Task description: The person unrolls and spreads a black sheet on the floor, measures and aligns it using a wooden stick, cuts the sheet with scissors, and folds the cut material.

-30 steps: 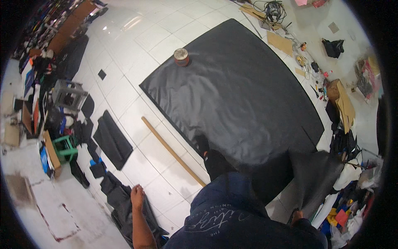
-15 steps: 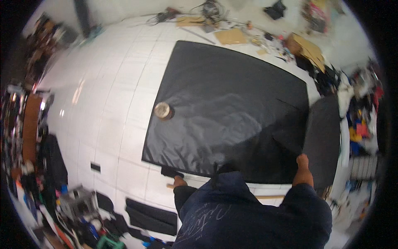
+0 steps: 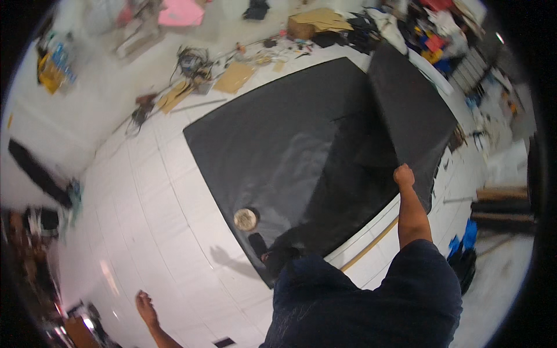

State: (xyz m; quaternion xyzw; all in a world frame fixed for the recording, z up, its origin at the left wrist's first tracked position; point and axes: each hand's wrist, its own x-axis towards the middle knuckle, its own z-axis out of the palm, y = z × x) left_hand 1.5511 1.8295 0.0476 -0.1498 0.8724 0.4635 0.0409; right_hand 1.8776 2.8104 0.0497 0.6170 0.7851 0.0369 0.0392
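Note:
A large black sheet with a dull, leathery sheen (image 3: 278, 151) lies over the white tiled floor. My right hand (image 3: 403, 175) is closed on its right edge and holds up a flap (image 3: 412, 110), whose greyer underside faces me. Out to the left, apart from the sheet, my left hand (image 3: 147, 307) hangs over the floor, empty, its fingers loosely bent and slightly apart. A round tin-like object with a pale, stained top (image 3: 245, 219) stands on the sheet near its left edge. Close by it, a dark foot or shoe (image 3: 258, 243) rests on the sheet.
A wooden stick (image 3: 371, 243) lies along the sheet's near side. Cardboard pieces (image 3: 234, 77), a coil of cables (image 3: 193, 62) and small tools line the far wall. Heaped cloth and bags (image 3: 432, 35) sit at the far right. Black rolls (image 3: 503, 214) are at the right.
My view has turned to the right. My left hand has left the near edge of the sheet and swung out left. My right hand still grips the flap, now raised and folded further over.

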